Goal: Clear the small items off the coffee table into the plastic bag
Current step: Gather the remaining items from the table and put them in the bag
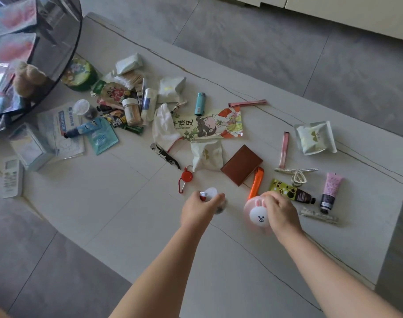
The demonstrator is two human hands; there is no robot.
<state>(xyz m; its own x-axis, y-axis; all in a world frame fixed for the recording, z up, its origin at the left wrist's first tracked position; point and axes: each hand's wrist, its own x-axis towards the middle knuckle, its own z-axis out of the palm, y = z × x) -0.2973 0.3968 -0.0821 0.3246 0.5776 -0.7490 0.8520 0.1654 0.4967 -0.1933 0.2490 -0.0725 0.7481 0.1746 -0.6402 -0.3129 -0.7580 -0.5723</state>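
Small items lie scattered over the pale coffee table (pixel 131 226). My left hand (pixel 199 208) grips a small white and red item (pixel 207 194) near the table's middle; what else it holds is blurred. My right hand (pixel 279 210) pinches a pink pouch with a white bunny face (pixel 256 215) by its top. Close by lie an orange box cutter (pixel 256 181), a brown card wallet (pixel 241 164), a red key reel (pixel 186 179) and an avocado hand cream tube (pixel 291 191). No plastic bag is clearly in view.
A heap of packets, jars and tubes (pixel 127 104) crowds the table's far left, beside a dark round glass table (pixel 58 42). A remote control (pixel 12 176) lies at the left edge. A pink tube (pixel 330 191) and white sachets (pixel 316 137) lie to the right. Grey floor surrounds the table.
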